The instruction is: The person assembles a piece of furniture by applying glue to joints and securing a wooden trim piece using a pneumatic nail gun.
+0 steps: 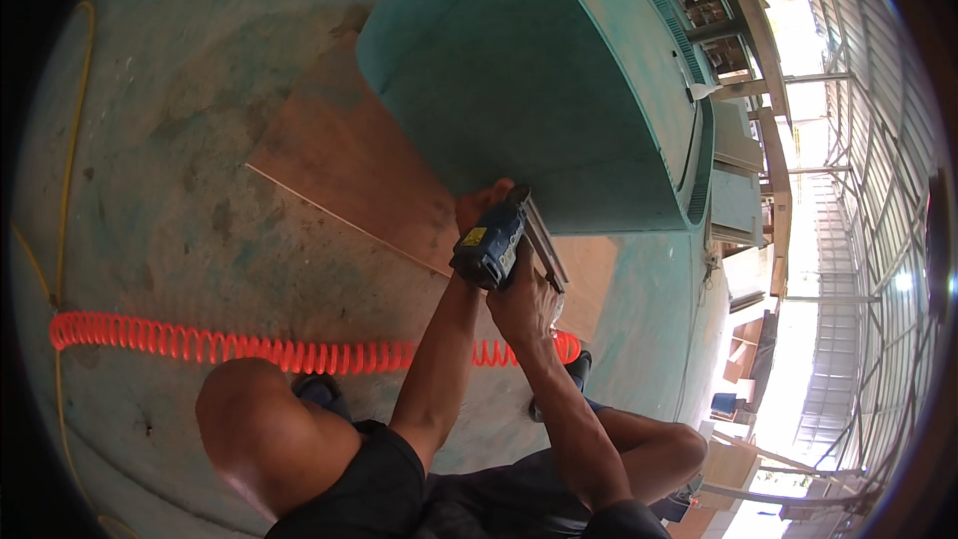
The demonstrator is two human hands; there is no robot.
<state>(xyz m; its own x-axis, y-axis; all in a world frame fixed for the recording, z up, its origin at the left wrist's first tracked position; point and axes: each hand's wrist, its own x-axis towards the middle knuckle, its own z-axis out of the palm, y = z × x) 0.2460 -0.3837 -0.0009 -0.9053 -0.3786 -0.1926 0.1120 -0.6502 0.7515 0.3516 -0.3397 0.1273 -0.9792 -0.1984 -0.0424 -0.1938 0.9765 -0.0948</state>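
Note:
My right hand (pixel 524 307) is wrapped around the grip of a dark blue air nail gun (pixel 489 248) with a yellow label and a long grey magazine. The nail gun's nose end is up against the lower part of a large teal-painted panel structure (pixel 529 90). Just left of the tool, my left hand (pixel 476 206) reaches to the foot of that panel. The nail gun hides most of this hand, and how its fingers lie is unclear. Under the structure a brown plywood sheet (pixel 344 165) rests on the floor.
An orange coiled air hose (pixel 239 347) stretches across the floor, running under my forearms. A thin yellow hose (pixel 72 160) lies at the far left. Wooden shelving (pixel 763 140) with stacked boards stands on the right. My bent knees (pixel 254 419) flank my arms.

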